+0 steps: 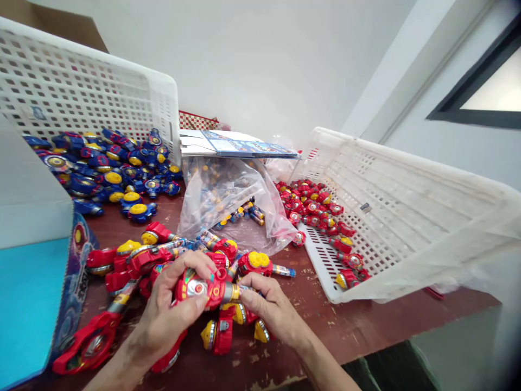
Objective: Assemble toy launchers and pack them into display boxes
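My left hand (171, 304) is wrapped round a red plastic toy (200, 289) with a silver disc on its face, held level above the table. At the toy's right end, the thumb and fingers of my right hand (271, 304) pinch a short yellow-banded tube (235, 292); its tip is hidden by the fingers. Beneath and behind my hands lies a heap of similar red toys with yellow tops, one a red toy (255, 263) with a printed tube sticking out. Another red toy (91, 343) with a tube lies at lower left.
A white basket (101, 81) at left backs a pile of blue toys (112, 176). A clear plastic bag (199, 201) of printed tubes stands mid-table under flat printed cartons (240, 144). At right, a tilted white basket (407, 201) holds red toys (313, 206). An open box (32, 304) stands near left.
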Motion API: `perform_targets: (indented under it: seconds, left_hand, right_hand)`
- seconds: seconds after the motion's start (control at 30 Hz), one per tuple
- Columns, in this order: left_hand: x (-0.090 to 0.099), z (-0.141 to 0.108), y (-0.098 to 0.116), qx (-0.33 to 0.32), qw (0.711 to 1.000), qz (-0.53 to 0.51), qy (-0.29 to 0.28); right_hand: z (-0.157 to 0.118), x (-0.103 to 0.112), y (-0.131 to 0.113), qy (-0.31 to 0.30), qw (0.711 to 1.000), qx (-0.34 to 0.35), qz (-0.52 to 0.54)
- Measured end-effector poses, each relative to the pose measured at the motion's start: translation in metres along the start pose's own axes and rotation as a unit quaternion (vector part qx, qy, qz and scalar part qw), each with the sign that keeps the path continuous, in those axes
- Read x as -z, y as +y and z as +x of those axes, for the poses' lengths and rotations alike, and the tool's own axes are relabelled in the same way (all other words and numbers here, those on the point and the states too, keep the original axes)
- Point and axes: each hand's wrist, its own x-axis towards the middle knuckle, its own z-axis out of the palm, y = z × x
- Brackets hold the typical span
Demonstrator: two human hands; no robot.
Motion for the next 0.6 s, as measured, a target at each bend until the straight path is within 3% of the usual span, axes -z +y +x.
perform_targets:
  seconds: [0.07, 0.13, 0.33, 0.5, 0.6]
  left_hand:
    - [-0.004, 0.000, 0.003, -0.008, 0.998, 0.063, -0.020]
    - [-0.008, 0.001, 0.008, 0.026, 0.997, 0.066, -0.005]
    - [-0.008, 0.007, 0.006, 0.055, 0.994, 0.046, 0.087]
    - [-0.001, 0.001, -0.005, 0.102, 0.990, 0.065, 0.070]
    - [0.003, 0.001, -0.005, 0.119, 0.988, 0.088, 0.053]
  right_hand:
    - [0.001, 0.007, 0.007, -0.028, 0.995, -0.046, 0.078]
    - [0.003, 0.019, 0.014, 0.001, 0.997, -0.044, 0.068]
    - [0.017, 0.072, 0.039, 0.173, 0.975, -0.020, -0.141]
    - [0.028, 0.105, 0.071, 0.217, 0.942, -0.032, -0.254]
    - [0.035, 0.126, 0.085, 0.272, 0.906, -0.041, -0.322]
